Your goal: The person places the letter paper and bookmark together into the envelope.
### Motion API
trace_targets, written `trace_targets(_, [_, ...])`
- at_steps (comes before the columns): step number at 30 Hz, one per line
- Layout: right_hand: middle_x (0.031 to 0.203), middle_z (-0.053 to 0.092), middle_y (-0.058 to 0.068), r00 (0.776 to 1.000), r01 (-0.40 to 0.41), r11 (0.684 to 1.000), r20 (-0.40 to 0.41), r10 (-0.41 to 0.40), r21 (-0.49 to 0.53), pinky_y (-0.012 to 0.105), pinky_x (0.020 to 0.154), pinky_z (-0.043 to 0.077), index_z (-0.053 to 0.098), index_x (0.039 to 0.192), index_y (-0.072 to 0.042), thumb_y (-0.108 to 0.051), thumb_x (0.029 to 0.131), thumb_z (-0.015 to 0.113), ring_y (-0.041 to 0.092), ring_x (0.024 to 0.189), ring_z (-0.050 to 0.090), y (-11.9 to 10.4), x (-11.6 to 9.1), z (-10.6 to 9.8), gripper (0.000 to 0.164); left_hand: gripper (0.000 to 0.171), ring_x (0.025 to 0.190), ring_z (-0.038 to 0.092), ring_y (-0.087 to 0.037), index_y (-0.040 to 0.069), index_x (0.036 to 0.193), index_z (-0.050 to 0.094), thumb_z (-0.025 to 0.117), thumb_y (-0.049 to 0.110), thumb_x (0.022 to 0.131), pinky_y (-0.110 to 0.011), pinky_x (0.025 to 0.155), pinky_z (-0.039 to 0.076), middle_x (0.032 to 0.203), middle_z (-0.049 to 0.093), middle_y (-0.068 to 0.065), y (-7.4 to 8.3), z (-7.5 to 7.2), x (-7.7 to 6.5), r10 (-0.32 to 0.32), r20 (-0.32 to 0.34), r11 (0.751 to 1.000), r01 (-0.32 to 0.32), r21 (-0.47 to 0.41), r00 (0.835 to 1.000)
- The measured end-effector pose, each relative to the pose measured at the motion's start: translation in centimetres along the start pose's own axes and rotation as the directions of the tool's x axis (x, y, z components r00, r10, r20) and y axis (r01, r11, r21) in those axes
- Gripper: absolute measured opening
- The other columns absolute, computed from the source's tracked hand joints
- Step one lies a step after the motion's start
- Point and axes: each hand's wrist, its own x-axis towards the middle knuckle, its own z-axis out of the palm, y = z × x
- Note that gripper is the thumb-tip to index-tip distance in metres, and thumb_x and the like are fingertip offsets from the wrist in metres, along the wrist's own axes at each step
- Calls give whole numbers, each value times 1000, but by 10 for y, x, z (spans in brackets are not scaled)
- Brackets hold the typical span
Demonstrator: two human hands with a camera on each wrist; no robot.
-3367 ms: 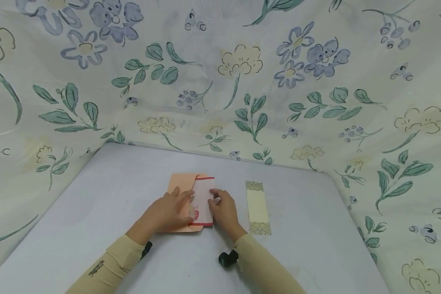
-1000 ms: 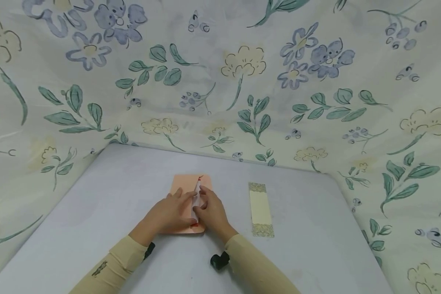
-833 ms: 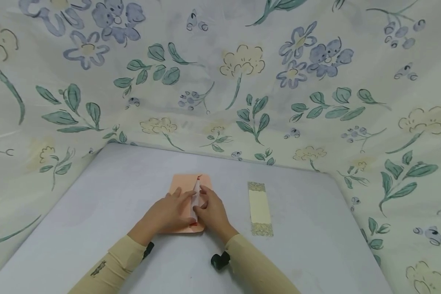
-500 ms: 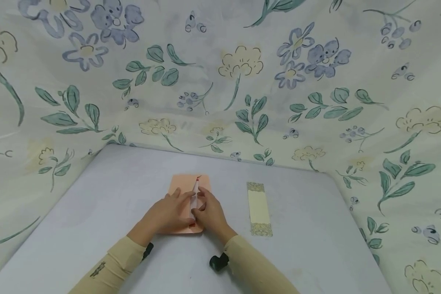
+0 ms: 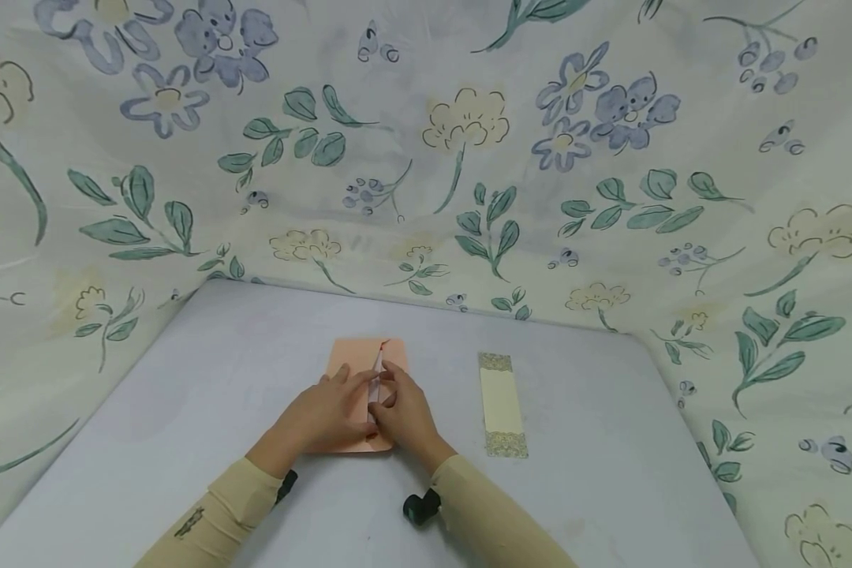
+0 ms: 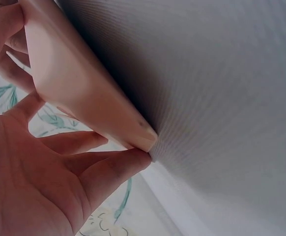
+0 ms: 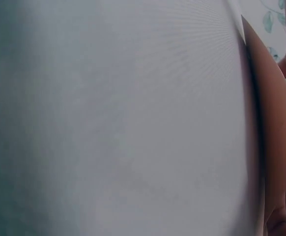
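the white card has withdrawn to a narrow strip at the peach envelope opening, suggesting near-complete insertion, with right hand fingers pinching its edge, left hand fingers spread over the envelope.

This was a tabletop workspace, the wider room unidentifiable: floral-printed sheeting hung around a plain white table.

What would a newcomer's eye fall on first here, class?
First, the floral sheet filling the head view's upper part behind the white table. Then the peach packet on that table, the left hand resting on it and the right hand pinching a white slip. Right of it lies a cream card.
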Motion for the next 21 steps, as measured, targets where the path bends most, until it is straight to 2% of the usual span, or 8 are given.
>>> trace_targets(11, [133, 63, 10, 998, 17, 1000, -59, -18, -7, 18, 61, 50, 48, 148, -5, -2, 89, 76, 0, 72, 57, 6, -3, -5, 65, 84, 122, 48, -67, 18, 151, 50, 77, 57, 82, -69, 90, 48, 150, 41, -36, 1, 1, 2, -19, 10, 1000, 19, 9, 1000])
trace_targets(21, [121, 64, 9, 992, 38, 998, -118, -44, -53, 18, 63, 49, 53, 143, -5, -2, 89, 76, 2, 73, 56, 11, -4, -11, 59, 83, 124, 47, -66, 19, 152, 48, 77, 56, 83, -68, 92, 48, 151, 40, -36, 3, 0, 1, -25, 19, 1000, 25, 14, 1000])
